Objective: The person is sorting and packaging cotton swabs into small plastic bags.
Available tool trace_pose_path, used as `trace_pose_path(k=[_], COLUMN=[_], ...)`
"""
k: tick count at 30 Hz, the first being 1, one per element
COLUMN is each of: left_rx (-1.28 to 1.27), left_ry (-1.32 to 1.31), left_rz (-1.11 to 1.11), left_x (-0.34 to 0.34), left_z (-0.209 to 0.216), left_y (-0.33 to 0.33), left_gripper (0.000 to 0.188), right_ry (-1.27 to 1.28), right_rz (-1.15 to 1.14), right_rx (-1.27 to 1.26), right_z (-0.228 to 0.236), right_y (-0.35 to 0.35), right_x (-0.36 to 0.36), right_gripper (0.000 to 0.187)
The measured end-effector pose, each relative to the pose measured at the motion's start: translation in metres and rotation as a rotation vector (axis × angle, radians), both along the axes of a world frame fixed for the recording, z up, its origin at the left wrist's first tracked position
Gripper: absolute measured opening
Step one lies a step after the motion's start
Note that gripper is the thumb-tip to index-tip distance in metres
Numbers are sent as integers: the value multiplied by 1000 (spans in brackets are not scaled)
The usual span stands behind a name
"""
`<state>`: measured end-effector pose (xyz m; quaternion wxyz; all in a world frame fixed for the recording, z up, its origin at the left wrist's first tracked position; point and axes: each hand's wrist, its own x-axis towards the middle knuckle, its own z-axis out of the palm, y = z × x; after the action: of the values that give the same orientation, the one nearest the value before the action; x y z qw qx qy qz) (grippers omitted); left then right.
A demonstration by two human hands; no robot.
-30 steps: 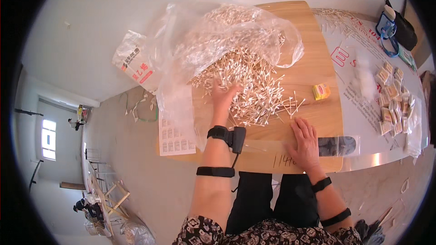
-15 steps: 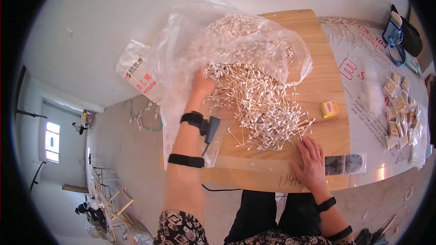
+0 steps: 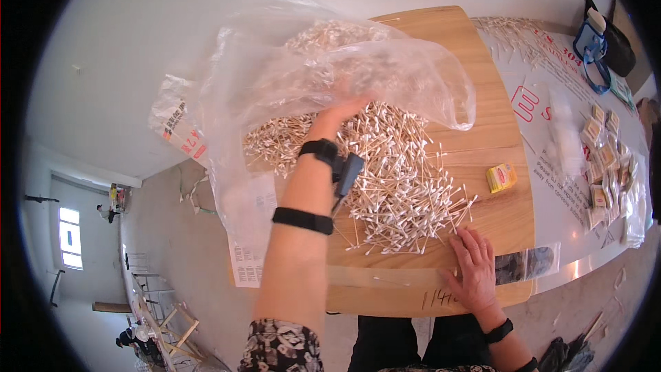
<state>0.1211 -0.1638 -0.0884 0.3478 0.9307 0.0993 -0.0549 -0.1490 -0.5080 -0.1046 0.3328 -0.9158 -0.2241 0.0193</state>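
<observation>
A big heap of cotton swabs (image 3: 406,193) with white tips and wooden sticks spreads over the wooden tabletop (image 3: 492,96). Over its far part lies a clear plastic bag (image 3: 447,86), with more swabs visible through the film. My left hand (image 3: 344,108) reaches into the bag's mouth above the heap; film and blur hide its fingers. Flat on the table's near edge rests my right hand (image 3: 471,272), fingers stretched out beside the heap's near right end and holding nothing.
A small yellow box (image 3: 501,178) stands right of the heap. Farther right, several small packs (image 3: 606,165) lie on a grey printed sheet (image 3: 530,124), with loose swabs at its far end. A blue bottle holder (image 3: 592,48) sits far right. People work at the far left.
My left hand has moved right, deeper under the bag, whose film has lifted and shifted. More swabs now show on the left. My right hand stays put.
</observation>
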Motion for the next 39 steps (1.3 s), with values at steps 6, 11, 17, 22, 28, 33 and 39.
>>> trace_pose_path(k=[6, 11, 17, 22, 28, 33, 39], left_rx=[535, 183, -17, 65, 52, 332, 464], left_ry=[-336, -344, -248, -29, -67, -370, -708], left_rz=[-126, -76, -9, -333, -319, -18, -151], left_x=[11, -36, -96, -130, -142, -108, -60], left_z=[-23, 28, 80, 83, 80, 91, 135], left_y=[-46, -46, -28, -19, -16, 38, 66], left_gripper=[72, 46, 21, 26, 48, 62, 46], right_ry=[8, -1, -63, -80, -92, -61, -41], right_rz=[-2, -9, -4, -9, -29, -23, -12], right_rx=[1, 1, 30, 47, 56, 17, 19], right_z=[-2, -7, -10, -11, -10, -3, -2], right_y=[-4, -13, -9, -8, -9, -4, -5], right_x=[4, 4, 0, -2, -2, -2, 1], right_gripper=[60, 60, 57, 57, 57, 59, 58])
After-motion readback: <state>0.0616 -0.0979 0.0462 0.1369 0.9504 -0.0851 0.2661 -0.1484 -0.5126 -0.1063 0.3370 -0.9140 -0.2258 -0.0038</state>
